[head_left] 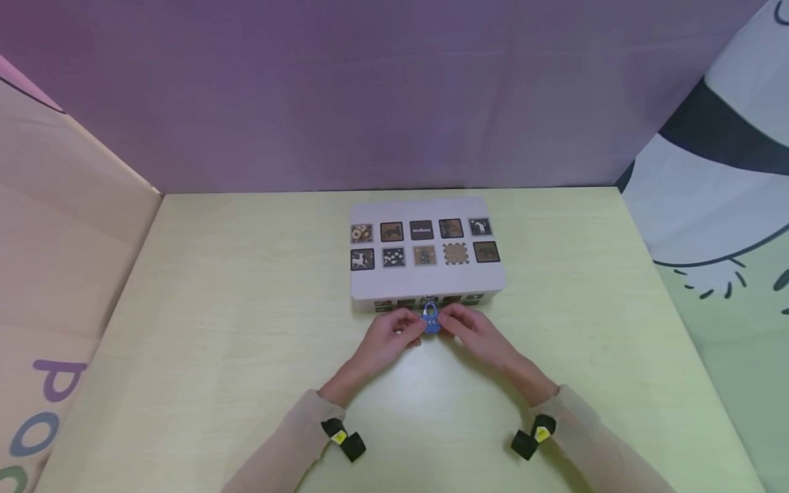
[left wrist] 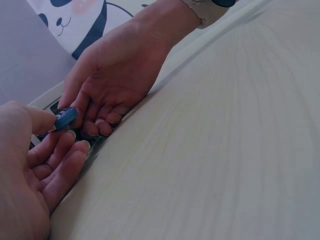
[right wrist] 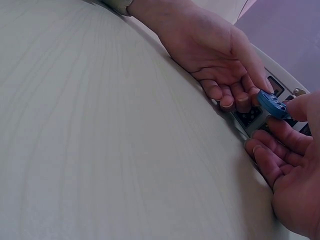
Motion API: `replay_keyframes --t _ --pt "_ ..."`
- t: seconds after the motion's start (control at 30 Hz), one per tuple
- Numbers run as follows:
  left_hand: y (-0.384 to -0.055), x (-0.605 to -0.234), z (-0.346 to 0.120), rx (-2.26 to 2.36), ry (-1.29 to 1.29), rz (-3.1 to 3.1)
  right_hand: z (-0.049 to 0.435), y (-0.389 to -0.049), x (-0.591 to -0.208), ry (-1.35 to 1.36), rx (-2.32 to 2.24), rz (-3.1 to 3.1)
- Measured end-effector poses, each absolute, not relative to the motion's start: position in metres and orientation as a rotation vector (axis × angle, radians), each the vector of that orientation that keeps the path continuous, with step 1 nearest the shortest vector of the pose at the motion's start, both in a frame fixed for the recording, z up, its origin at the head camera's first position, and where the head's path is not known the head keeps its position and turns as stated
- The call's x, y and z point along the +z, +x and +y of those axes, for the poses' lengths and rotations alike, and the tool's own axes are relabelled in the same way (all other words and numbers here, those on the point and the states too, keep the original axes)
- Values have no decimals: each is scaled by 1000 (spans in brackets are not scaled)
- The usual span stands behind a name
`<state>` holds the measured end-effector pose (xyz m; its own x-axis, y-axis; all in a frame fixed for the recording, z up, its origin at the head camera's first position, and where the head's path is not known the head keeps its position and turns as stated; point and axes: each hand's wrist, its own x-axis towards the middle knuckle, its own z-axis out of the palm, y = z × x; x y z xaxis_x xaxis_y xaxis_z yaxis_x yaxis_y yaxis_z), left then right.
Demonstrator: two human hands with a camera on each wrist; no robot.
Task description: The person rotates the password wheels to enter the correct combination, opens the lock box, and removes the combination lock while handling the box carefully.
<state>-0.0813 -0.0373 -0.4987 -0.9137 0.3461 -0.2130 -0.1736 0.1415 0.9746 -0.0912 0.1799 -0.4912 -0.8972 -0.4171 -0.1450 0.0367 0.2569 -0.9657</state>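
A small blue combination padlock (head_left: pixel 431 324) is pinched between both hands at the front of a white box (head_left: pixel 425 281) printed with square pictures. My left hand (head_left: pixel 385 341) grips the lock's left side with thumb and forefinger, and my right hand (head_left: pixel 482 337) pinches its right side. The metal shackle points up toward the box's front; whether it passes through the clasp, I cannot tell. In the left wrist view, the blue lock body (left wrist: pixel 65 118) lies between the fingertips. Number dials show on the padlock (right wrist: pixel 271 104) in the right wrist view.
The box stands on a pale wood-grain table (head_left: pixel 246 287), its lid down. Behind it rises a purple cloth wall (head_left: pixel 370 96). Printed panels stand left and right, one with a panda figure (head_left: pixel 709 205). Each wrist carries a small black camera (head_left: pixel 353 446).
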Motion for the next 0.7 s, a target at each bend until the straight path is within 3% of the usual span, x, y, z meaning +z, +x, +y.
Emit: replay_keyframes --t 0.7 --pt "-83 -502 -37 1815 175 2053 180 -91 -492 -349 -1677 2158"
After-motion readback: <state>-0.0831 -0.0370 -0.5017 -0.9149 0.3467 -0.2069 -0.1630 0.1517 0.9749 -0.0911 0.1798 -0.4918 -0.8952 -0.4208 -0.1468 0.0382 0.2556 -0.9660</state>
